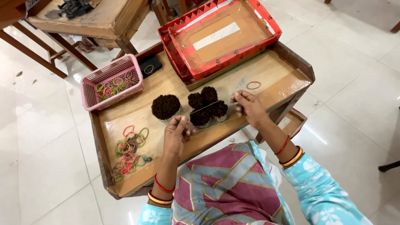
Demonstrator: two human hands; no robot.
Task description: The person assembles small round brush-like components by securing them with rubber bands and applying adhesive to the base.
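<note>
From where I watch, a loose heap of rubber bands [129, 152] lies at eight o'clock on the tray [287, 79]. My left hand [176, 134] and right hand [249, 106] each pinch one end of a thin stick [205, 107], held taut over the dark bundles [196, 109] at centre. I judge this the sorting step; next calls for steady seating into a bundle
</note>
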